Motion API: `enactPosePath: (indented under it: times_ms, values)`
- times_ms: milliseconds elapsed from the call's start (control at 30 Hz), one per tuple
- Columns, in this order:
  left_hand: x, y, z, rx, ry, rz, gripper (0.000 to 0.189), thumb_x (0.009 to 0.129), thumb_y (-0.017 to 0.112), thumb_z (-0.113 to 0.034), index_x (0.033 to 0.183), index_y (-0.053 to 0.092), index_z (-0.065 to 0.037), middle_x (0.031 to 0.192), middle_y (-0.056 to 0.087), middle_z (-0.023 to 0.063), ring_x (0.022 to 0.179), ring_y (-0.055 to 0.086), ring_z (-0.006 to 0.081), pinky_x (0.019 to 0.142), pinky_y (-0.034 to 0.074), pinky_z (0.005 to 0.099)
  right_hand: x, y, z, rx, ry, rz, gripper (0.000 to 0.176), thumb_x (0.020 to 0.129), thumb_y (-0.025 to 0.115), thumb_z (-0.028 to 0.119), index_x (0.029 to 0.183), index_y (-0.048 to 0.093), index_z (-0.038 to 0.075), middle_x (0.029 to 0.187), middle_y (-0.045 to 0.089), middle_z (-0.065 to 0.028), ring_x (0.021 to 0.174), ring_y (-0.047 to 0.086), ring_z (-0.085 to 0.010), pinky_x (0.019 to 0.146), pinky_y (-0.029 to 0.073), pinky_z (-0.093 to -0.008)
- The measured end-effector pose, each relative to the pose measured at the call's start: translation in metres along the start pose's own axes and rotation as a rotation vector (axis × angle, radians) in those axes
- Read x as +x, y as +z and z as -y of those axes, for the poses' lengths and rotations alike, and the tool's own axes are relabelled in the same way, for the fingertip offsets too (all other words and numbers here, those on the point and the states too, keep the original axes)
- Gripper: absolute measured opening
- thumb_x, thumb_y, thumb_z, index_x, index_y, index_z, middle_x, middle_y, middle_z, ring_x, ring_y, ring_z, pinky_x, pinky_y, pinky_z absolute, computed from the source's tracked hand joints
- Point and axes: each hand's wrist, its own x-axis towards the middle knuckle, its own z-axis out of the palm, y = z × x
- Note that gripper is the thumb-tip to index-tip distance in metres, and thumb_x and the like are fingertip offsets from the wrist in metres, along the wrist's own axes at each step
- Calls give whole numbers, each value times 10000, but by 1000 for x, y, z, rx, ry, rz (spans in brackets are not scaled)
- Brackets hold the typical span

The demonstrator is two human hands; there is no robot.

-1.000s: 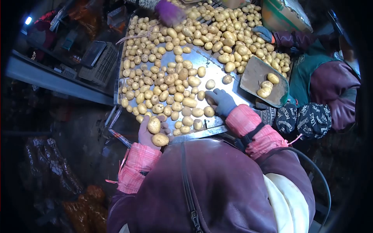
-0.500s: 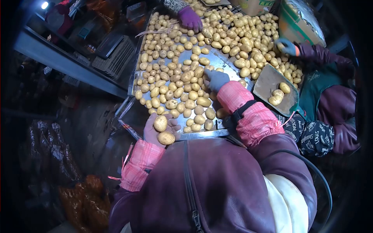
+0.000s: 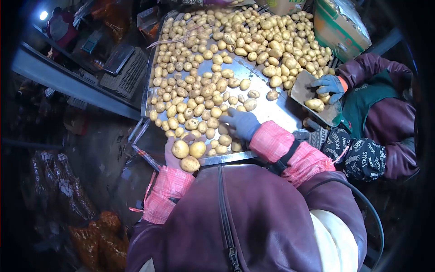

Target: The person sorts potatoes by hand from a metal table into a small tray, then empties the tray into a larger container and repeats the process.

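My left hand [image 3: 170, 155], in a pale glove, is at the table's near left corner, palm up under three potatoes [image 3: 190, 164], fingers curled up behind them. My right hand [image 3: 244, 124], in a grey-blue glove, reaches in over the near part of the metal table [image 3: 278, 113]. Its fingers are spread, the tips right at the loose potatoes [image 3: 225, 139]; no potato shows in its palm. Many yellow potatoes [image 3: 195, 86] lie across the table's left side, and a denser pile [image 3: 274, 45] spreads over the far right.
At the right a co-worker's gloved hand [image 3: 329, 86] is on potatoes in a scoop [image 3: 306, 93]. A green-and-brown carton [image 3: 340, 31] stands at the far right. Beyond the table's left side are a grey beam [image 3: 72, 77] and a plastic crate [image 3: 124, 75].
A third potato has come into my left hand. My right hand has drawn nearer, down and left. The co-worker's hand has moved from the pile to the scoop; the far purple glove has drawn back.
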Motion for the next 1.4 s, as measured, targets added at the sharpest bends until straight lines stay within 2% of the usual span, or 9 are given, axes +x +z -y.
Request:
enactPosePath:
  times_ms: [200, 300, 400, 467, 667, 867, 1033, 1233, 1400]
  values:
    - [-7, 0, 2, 83, -129, -19, 782, 906, 412, -666, 1334, 459, -13, 1325, 543, 215, 1121, 602, 450, 658, 611, 516, 16, 7, 1, -125, -30, -69, 354, 833, 670, 223, 1178, 592, 245, 1143, 562, -114, 889, 660, -337, 703, 515, -495]
    - [-10, -1, 3, 58, -151, 30, 776, 907, 436, -640, 1385, 435, -29, 1364, 508, 226, 1104, 607, 471, 589, 606, 514, 22, 3, 6, 91, 246, -141, 328, 862, 661, 244, 1185, 607, 227, 1101, 601, -133, 925, 656, -350, 761, 522, -475]
    - [-10, -1, 6, 46, -155, 143, 781, 904, 463, -623, 1458, 375, -80, 1376, 486, 254, 1098, 597, 501, 587, 604, 521, 7, -3, 37, 407, -33, -358, 373, 878, 668, 312, 1233, 609, 215, 1088, 634, -140, 932, 661, -324, 820, 526, -423]
    - [-6, -7, 6, -17, -154, 263, 790, 901, 478, -616, 1501, 325, -126, 1375, 472, 284, 1096, 587, 521, 588, 602, 523, -5, -22, 47, 609, -148, -102, 481, 853, 701, 420, 1264, 620, 183, 1075, 657, -115, 865, 658, -242, 774, 543, -355]
    - [-3, -13, 10, -168, -216, 342, 739, 919, 437, -632, 1488, 356, -166, 1294, 524, 352, 1062, 601, 533, 531, 585, 513, -13, -21, -59, 79, 462, -267, 411, 836, 665, 326, 1230, 610, 221, 1140, 613, -154, 988, 634, -365, 824, 527, -461]
    - [1, 1, 7, -36, -200, 155, 753, 934, 416, -611, 1449, 387, -62, 1267, 562, 315, 1069, 627, 477, 553, 609, 449, 1, -5, -67, 140, 372, -272, 390, 787, 680, 301, 1151, 614, 177, 1219, 555, -189, 1002, 619, -389, 809, 526, -464]
    - [-9, -21, 3, -102, -153, 122, 731, 929, 450, -587, 1367, 452, -2, 1216, 584, 297, 1048, 634, 478, 557, 617, 478, -12, -32, -19, 382, 155, -298, 429, 736, 691, 315, 1091, 612, 89, 952, 657, -179, 870, 648, -370, 774, 528, -421]
    - [-24, -40, 4, -240, -177, 156, 703, 910, 486, -579, 1372, 446, -51, 1223, 588, 260, 1076, 595, 527, 611, 612, 539, 12, -18, 62, -206, -295, 357, 385, 783, 697, 382, 1126, 627, 220, 864, 669, -115, 809, 675, -340, 696, 523, -449]
    - [-38, -49, 6, -321, -156, 192, 712, 916, 471, -555, 1450, 383, -92, 1350, 500, 288, 1133, 552, 553, 634, 608, 560, 25, -19, 41, 84, -334, 335, 402, 786, 710, 305, 1173, 633, 233, 888, 693, -108, 807, 686, -321, 674, 517, -424]
